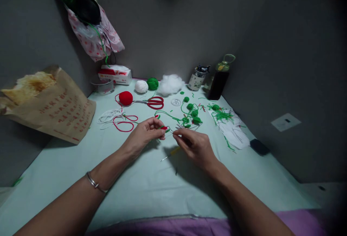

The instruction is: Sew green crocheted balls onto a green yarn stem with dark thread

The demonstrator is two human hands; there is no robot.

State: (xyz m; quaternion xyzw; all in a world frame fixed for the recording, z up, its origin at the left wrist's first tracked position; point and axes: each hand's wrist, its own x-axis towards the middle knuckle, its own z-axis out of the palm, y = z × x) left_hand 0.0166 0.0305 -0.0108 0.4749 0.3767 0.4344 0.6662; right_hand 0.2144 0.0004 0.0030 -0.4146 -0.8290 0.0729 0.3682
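Note:
My left hand (148,131) pinches a small red and green crocheted piece (164,128) between thumb and fingers. A thin dark thread (170,130) runs from that piece to my right hand (193,145), whose thumb and forefinger are closed on it. Whether a needle is also in those fingers is too small to make out. Below the right hand lies a crochet hook with a yellow handle (175,151), partly covered by the hand. Several green yarn balls (194,113) on strands lie just beyond my hands. Red-handled scissors (155,102) rest behind the left hand.
Red yarn (125,98), white yarn (141,86), green yarn (152,83) and white stuffing (170,84) sit at the back. A paper food bag (65,109) stands left. A cup (196,80), a dark bottle (218,84) and white sheets with green scraps (234,131) are right.

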